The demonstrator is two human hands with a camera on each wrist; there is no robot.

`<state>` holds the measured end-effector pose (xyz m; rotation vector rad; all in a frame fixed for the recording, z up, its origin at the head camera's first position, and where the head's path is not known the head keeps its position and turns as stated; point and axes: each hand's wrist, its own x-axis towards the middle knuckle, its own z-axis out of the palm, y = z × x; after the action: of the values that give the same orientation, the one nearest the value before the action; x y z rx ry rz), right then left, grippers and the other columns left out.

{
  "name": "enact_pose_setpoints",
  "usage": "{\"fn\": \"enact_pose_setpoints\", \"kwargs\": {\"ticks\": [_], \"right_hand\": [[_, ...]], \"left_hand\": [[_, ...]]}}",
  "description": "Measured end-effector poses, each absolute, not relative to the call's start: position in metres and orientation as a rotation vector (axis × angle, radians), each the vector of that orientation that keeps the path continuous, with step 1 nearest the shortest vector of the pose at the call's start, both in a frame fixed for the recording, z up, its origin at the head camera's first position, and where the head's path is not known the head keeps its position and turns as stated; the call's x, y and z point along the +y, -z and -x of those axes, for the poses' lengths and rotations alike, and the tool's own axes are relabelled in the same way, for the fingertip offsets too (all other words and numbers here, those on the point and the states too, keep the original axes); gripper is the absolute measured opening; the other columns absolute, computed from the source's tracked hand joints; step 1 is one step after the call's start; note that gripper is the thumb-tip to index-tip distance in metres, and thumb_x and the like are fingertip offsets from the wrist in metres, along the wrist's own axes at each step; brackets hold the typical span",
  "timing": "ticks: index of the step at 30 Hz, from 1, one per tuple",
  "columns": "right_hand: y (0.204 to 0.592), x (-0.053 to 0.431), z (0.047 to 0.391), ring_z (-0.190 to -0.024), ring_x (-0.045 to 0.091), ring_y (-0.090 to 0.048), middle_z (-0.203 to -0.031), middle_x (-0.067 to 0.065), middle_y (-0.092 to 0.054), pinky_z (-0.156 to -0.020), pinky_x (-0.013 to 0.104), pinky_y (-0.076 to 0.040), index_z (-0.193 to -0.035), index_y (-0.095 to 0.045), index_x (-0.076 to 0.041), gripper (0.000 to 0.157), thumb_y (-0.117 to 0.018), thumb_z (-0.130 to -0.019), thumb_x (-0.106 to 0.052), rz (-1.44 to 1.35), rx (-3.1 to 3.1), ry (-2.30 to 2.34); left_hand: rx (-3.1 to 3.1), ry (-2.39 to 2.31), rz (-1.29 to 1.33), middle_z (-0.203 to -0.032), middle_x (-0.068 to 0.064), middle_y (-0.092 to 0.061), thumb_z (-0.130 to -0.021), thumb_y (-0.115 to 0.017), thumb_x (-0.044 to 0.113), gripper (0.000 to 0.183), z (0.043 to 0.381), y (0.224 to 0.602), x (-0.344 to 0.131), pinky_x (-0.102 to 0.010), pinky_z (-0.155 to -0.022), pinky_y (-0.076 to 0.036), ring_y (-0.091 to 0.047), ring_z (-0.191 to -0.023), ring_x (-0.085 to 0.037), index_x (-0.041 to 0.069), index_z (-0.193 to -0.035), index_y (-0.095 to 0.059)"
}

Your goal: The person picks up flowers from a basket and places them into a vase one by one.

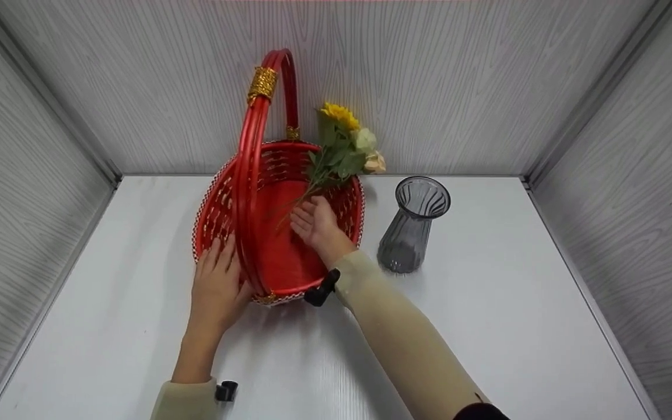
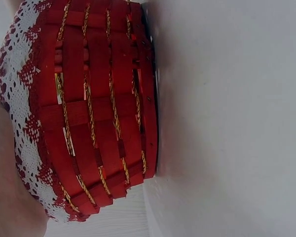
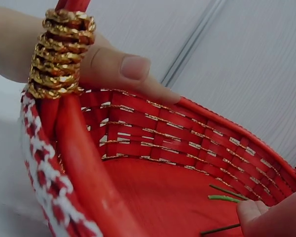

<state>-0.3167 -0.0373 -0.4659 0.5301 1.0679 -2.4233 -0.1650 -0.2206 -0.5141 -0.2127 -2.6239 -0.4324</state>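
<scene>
A red woven basket point(image 1: 289, 256) with a tall arched handle point(image 1: 247, 151) and lace-trimmed rim stands on the table. My left hand point(image 1: 214, 283) rests on its near-left rim beside the handle's foot, fingers fairly straight. In the right wrist view the left thumb point(image 3: 133, 67) shows behind the handle's gold binding. Inside the basket, my right hand point(image 1: 315, 224) holds a small bunch of flowers point(image 1: 342, 146) by the stems. Yellow, white and pale peach blooms lean over the far-right rim. Stem ends point(image 3: 224, 198) stick out past the right fingers point(image 3: 254, 210) above the basket floor.
To the right of the basket stands a grey ribbed glass vase point(image 1: 409, 233) with a flared mouth. The white table point(image 1: 487, 326) is bounded by grey wood-grain panels point(image 1: 458, 87) at the back and both sides.
</scene>
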Motion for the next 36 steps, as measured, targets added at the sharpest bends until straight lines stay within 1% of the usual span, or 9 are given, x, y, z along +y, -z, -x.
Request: {"fn": "enact_pose_setpoints", "kwargs": {"ticks": [4, 8, 11, 17, 22, 27, 30, 33, 36], "right_hand": [[0.474, -0.04, 0.318, -0.142, 0.034, -0.041, -0.154, 0.021, -0.041, -0.117, 0.043, -0.035, -0.153, -0.035, 0.0, 0.056, -0.039, -0.106, -0.032, -0.517, 1.069, 2.399], [0.478, -0.039, 0.321, -0.143, 0.035, -0.039, -0.154, 0.021, -0.04, -0.118, 0.043, -0.034, -0.153, -0.034, -0.002, 0.057, -0.042, -0.105, -0.031, -0.522, 1.04, 2.393], [0.48, -0.038, 0.323, -0.144, 0.034, -0.038, -0.156, 0.02, -0.038, -0.118, 0.043, -0.033, -0.154, -0.033, -0.003, 0.058, -0.043, -0.105, -0.032, -0.528, 1.015, 2.386], [0.48, -0.038, 0.325, -0.145, 0.034, -0.036, -0.158, 0.02, -0.035, -0.118, 0.044, -0.034, -0.155, -0.031, -0.004, 0.059, -0.043, -0.105, -0.031, -0.496, 0.99, 2.376], [0.48, -0.039, 0.327, -0.141, 0.033, -0.043, -0.153, 0.017, -0.043, -0.114, 0.044, -0.039, -0.154, -0.035, -0.006, 0.056, -0.045, -0.105, -0.031, -0.518, 0.967, 2.389], [0.482, -0.04, 0.328, -0.134, 0.03, -0.049, -0.147, 0.013, -0.049, -0.11, 0.042, -0.044, -0.148, -0.045, -0.01, 0.048, -0.049, -0.105, -0.03, -0.58, 0.92, 2.438], [0.483, -0.041, 0.329, -0.121, 0.025, -0.056, -0.137, 0.012, -0.056, -0.104, 0.038, -0.048, -0.145, -0.048, -0.011, 0.044, -0.051, -0.104, -0.028, -0.597, 0.909, 2.451], [0.483, -0.041, 0.328, -0.102, 0.021, -0.059, -0.116, 0.008, -0.063, -0.093, 0.034, -0.052, -0.143, -0.051, -0.012, 0.042, -0.051, -0.104, -0.025, -0.596, 0.917, 2.466], [0.482, -0.041, 0.327, -0.088, 0.018, -0.059, -0.097, 0.005, -0.063, -0.082, 0.031, -0.054, -0.143, -0.053, -0.012, 0.04, -0.05, -0.104, -0.023, -0.569, 0.936, 2.49]], "left_hand": [[-2.618, 0.429, 0.217, -0.156, -0.017, -0.041, -0.093, -0.057, 0.03, 0.064, 0.165, 0.514, -0.221, -0.057, -0.12, -0.021, -0.031, -0.146, -0.04, 0.0, -0.148, -0.045], [-2.595, 0.423, 0.225, -0.154, -0.018, -0.043, -0.093, -0.053, 0.032, 0.062, 0.166, 0.515, -0.22, -0.057, -0.119, -0.023, -0.034, -0.145, -0.041, -0.002, -0.145, -0.049], [-2.585, 0.43, 0.226, -0.154, -0.017, -0.044, -0.094, -0.049, 0.035, 0.062, 0.167, 0.516, -0.219, -0.058, -0.119, -0.024, -0.034, -0.144, -0.041, -0.001, -0.144, -0.049], [-2.576, 0.446, 0.222, -0.153, -0.018, -0.045, -0.094, -0.048, 0.037, 0.063, 0.165, 0.514, -0.219, -0.058, -0.119, -0.024, -0.034, -0.145, -0.041, -0.001, -0.145, -0.049], [-2.584, 0.444, 0.218, -0.153, -0.017, -0.044, -0.094, -0.046, 0.036, 0.063, 0.164, 0.513, -0.22, -0.058, -0.119, -0.024, -0.035, -0.144, -0.042, -0.001, -0.145, -0.049], [-2.586, 0.432, 0.222, -0.153, -0.018, -0.044, -0.094, -0.044, 0.037, 0.064, 0.164, 0.512, -0.221, -0.058, -0.119, -0.023, -0.035, -0.144, -0.042, -0.001, -0.145, -0.049], [-2.589, 0.425, 0.217, -0.153, -0.018, -0.044, -0.094, -0.043, 0.039, 0.065, 0.164, 0.512, -0.223, -0.058, -0.119, -0.023, -0.035, -0.144, -0.042, -0.001, -0.145, -0.048], [-2.596, 0.427, 0.216, -0.154, -0.017, -0.043, -0.094, -0.043, 0.041, 0.066, 0.164, 0.512, -0.224, -0.057, -0.12, -0.023, -0.034, -0.145, -0.041, -0.001, -0.146, -0.048], [-2.607, 0.44, 0.213, -0.155, -0.017, -0.043, -0.095, -0.043, 0.043, 0.067, 0.164, 0.511, -0.224, -0.057, -0.12, -0.021, -0.033, -0.145, -0.041, 0.0, -0.146, -0.047]]}}
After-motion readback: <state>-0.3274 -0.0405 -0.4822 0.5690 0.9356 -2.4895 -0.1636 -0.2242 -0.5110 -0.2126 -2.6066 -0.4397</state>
